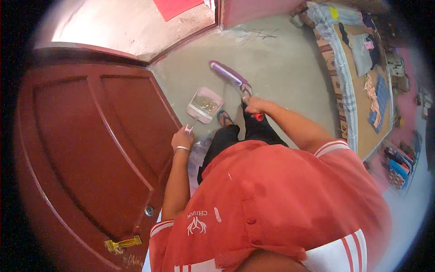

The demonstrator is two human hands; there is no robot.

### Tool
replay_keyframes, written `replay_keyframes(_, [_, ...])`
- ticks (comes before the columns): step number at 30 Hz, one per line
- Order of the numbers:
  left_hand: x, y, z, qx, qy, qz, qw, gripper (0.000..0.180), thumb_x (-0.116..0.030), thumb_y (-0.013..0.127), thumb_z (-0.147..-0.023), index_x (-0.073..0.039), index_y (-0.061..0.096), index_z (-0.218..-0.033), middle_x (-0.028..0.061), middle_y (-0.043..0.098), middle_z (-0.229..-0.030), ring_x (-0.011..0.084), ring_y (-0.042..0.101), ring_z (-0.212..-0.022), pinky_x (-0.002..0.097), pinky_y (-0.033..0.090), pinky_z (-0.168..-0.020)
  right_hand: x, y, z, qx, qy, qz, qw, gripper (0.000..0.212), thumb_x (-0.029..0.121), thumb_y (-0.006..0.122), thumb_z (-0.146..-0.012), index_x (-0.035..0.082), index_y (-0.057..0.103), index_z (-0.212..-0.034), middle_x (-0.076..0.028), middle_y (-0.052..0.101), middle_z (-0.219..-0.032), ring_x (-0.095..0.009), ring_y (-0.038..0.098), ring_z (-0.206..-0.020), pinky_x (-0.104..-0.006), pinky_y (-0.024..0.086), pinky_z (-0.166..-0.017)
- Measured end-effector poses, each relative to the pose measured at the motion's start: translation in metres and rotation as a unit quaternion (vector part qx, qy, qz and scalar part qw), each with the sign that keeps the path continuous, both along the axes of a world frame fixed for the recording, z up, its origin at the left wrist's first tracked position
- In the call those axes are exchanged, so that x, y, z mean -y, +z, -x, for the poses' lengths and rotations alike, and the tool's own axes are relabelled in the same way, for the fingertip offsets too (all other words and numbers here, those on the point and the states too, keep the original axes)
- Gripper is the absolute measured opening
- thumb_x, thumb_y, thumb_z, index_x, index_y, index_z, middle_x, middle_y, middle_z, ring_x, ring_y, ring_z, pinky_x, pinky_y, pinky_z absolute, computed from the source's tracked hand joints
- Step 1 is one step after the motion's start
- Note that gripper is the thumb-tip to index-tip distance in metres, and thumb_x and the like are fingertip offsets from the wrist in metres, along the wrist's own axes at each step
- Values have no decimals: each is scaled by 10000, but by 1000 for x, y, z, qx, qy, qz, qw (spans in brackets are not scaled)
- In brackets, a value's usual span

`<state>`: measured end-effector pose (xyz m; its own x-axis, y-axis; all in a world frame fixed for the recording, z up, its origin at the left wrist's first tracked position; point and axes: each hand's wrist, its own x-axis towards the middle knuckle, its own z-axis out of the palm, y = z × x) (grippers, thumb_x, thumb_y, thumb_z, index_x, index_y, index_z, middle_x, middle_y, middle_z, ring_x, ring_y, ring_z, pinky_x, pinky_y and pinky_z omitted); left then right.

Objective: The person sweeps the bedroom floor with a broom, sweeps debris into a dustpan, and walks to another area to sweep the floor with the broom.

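Note:
My left hand (pixel 183 138) is closed around the pink and white handle of a dustpan (pixel 213 94). The pale pink pan rests at the floor in front of my feet, with a toothed strip across it and small bits of debris inside. In my right hand (pixel 255 106) is the handle of a broom (pixel 226 74), its red end showing below my fist. The broom's purple head lies on the floor ahead of my right foot, beyond the dustpan and to its right, apart from it.
A reddish-brown door (pixel 90 136) with a yellow pull handle (pixel 122 244) stands close on my left, by a doorway. To the right is a wooden bed (pixel 353 104) with clothes on it. Thin dark sticks or straws (pixel 256 34) lie on the floor (pixel 290 68) ahead.

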<state>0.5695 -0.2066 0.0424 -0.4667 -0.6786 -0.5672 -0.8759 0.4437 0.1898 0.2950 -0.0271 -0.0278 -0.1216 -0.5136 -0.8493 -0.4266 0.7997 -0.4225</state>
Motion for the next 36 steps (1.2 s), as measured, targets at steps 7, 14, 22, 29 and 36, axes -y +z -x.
replay_keyframes(7, [14,-6,-1,36,13,-19,999,305,-333,540,-728,-192,566,-997,134,597,-896,333,554,-857,419,446,-725,12,39,-40,192,-94,-12,977,451,90,532,-672,-47,420,-1087,-75,530,-636,-130,485,-433,-271,408,-383])
replay_keyframes(14, [12,19,-32,44,34,8,998,290,-350,535,-740,-198,570,-984,123,600,-889,338,556,-841,424,451,-700,-36,128,23,234,-222,-10,946,638,62,506,-655,56,331,-1269,-45,515,-628,-95,454,-424,-240,391,-370])
replay_keyframes(22, [-4,-2,-60,21,41,19,999,275,-359,537,-742,-184,591,-948,150,604,-828,350,567,-787,430,450,-694,1,30,-19,-11,-13,-19,1000,316,107,526,-686,-3,513,-982,-142,574,-666,-214,564,-486,-339,459,-465])
replay_keyframes(29, [10,-2,-44,9,54,45,997,291,-378,514,-752,-149,594,-912,164,601,-815,350,566,-790,429,450,-690,23,74,-74,92,11,129,987,242,131,549,-638,-40,535,-809,-135,570,-645,-200,570,-539,-319,453,-480])
replay_keyframes(36, [17,16,-56,-27,21,13,999,317,-386,507,-753,-153,591,-951,165,597,-862,347,560,-824,424,446,-704,-7,132,-38,247,-179,5,952,438,66,507,-657,-2,468,-1088,-43,515,-630,-115,475,-448,-247,397,-405])
